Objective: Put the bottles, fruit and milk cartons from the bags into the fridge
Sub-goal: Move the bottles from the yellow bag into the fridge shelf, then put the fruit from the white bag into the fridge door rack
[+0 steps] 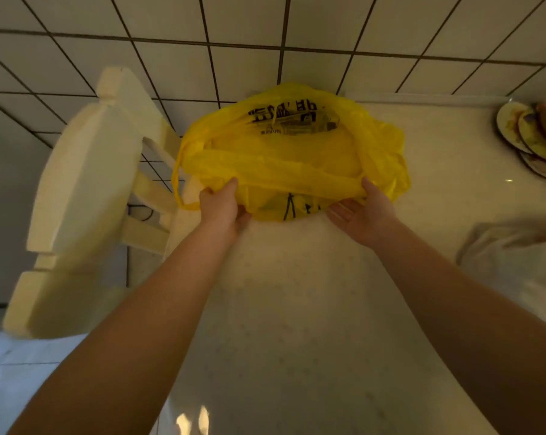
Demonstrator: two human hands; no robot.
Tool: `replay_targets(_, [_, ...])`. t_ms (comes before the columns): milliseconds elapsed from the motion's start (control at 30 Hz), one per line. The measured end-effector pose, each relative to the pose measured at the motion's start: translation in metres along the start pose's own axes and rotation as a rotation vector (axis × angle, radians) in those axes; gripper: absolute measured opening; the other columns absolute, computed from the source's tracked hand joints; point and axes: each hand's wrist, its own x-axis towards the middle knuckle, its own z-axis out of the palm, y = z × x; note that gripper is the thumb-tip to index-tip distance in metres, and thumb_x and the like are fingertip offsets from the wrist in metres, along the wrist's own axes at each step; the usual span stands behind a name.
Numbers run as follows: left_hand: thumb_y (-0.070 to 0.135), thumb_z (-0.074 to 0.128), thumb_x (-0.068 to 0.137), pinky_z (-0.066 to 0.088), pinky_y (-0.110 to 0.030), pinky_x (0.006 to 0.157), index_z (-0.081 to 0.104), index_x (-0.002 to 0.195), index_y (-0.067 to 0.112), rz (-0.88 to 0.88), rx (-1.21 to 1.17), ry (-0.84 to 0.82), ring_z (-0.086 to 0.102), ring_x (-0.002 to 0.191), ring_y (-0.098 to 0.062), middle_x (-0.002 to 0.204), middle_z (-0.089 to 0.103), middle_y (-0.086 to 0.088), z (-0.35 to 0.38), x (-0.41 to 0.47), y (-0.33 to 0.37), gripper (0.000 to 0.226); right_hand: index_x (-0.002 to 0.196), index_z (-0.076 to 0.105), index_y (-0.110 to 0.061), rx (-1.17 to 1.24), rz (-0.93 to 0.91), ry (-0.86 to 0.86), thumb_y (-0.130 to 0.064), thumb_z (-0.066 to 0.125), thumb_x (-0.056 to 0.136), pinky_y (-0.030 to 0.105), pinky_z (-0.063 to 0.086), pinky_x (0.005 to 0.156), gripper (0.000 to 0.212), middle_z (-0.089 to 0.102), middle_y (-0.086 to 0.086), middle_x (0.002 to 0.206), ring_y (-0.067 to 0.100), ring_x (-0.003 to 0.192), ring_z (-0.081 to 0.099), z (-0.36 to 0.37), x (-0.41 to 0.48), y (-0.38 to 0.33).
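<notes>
Gripping one yellow bag [281,164] at the far edge of the desk [296,309], your left hand [223,211] and right hand [364,215] each pinch its near rim, thumbs on top, fingers [340,211] curled underneath. Its contents are hidden. One stack of plates [529,136] is cut off at the far-right corner, too blurred to count.

1 view only, head-worn, wide-angle. Looks forward and steeply down onto pale speckled countertop [296,309], facing white square-tiled wall [249,23]. Close range: crumpled yellow plastic bag [281,158] sits centre frame, near the lens.
</notes>
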Motion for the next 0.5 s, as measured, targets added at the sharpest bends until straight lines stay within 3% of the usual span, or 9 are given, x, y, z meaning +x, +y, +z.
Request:
replay_targets(100, [0.039, 0.066, 0.093, 0.061, -0.043, 0.067, 0.042, 0.142, 0.025, 0.018, 0.012, -0.026, 0.068, 0.103, -0.031, 0.129, 0.06, -0.005, 0.008, 0.013, 0.012, 0.056, 0.099, 0.05, -0.016, -0.009, -0.005, -0.008, -0.047, 0.047, 0.101, 0.049, 0.044, 0.105, 0.032, 0.058, 0.012, 0.11, 0.032, 0.112, 0.058, 0.008, 0.011, -0.011])
replay_targets(167, [0.039, 0.067, 0.092, 0.061, -0.046, 0.072, 0.042, 0.143, 0.028, 0.033, 0.017, -0.038, 0.067, 0.105, -0.032, 0.131, 0.06, -0.004, 0.008, 0.014, 0.013, 0.058, 0.098, 0.048, -0.015, -0.035, -0.002, -0.003, -0.047, 0.046, 0.101, 0.05, 0.043, 0.107, 0.032, 0.058, 0.012, 0.11, 0.034, 0.117, 0.057, 0.008, 0.013, -0.012])
replay_targets(233, [0.041, 0.071, 0.087, 0.061, -0.052, 0.079, 0.042, 0.144, 0.031, 0.057, 0.028, -0.055, 0.067, 0.107, -0.032, 0.133, 0.059, -0.003, 0.005, 0.009, 0.009, 0.065, 0.118, 0.048, -0.014, -0.085, 0.008, -0.004, -0.047, 0.047, 0.101, 0.051, 0.044, 0.105, 0.037, 0.059, 0.012, 0.113, 0.034, 0.119, 0.057, 0.004, 0.01, -0.011])
replay_targets(333, [0.054, 0.075, 0.068, 0.06, -0.052, 0.082, 0.032, 0.151, 0.039, 0.066, 0.139, -0.034, 0.065, 0.109, -0.031, 0.139, 0.054, 0.001, -0.005, -0.013, 0.004, 0.095, 0.146, 0.033, -0.023, -0.196, 0.019, 0.0, -0.046, 0.048, 0.101, 0.053, 0.045, 0.102, 0.053, 0.057, 0.012, 0.132, 0.036, 0.12, 0.058, -0.008, -0.006, -0.004])
replay_targets(433, [0.061, 0.067, 0.073, 0.055, -0.049, 0.095, 0.021, 0.157, 0.037, 0.176, 0.4, 0.006, 0.055, 0.125, -0.03, 0.15, 0.045, 0.0, -0.018, -0.055, -0.009, 0.099, 0.148, 0.036, -0.026, -0.352, -0.008, 0.012, -0.045, 0.053, 0.099, 0.05, 0.048, 0.092, 0.055, 0.052, 0.01, 0.139, 0.035, 0.12, 0.057, -0.026, -0.032, 0.007])
replay_targets(500, [0.06, 0.064, 0.083, 0.042, -0.049, 0.111, 0.023, 0.157, 0.033, 0.303, 0.582, -0.051, 0.041, 0.141, -0.025, 0.159, 0.035, -0.001, -0.026, -0.09, -0.025, 0.089, 0.152, 0.034, -0.029, -0.506, -0.077, 0.008, -0.047, 0.054, 0.098, 0.046, 0.047, 0.09, 0.06, 0.05, 0.006, 0.144, 0.03, 0.12, 0.055, -0.041, -0.055, 0.018])
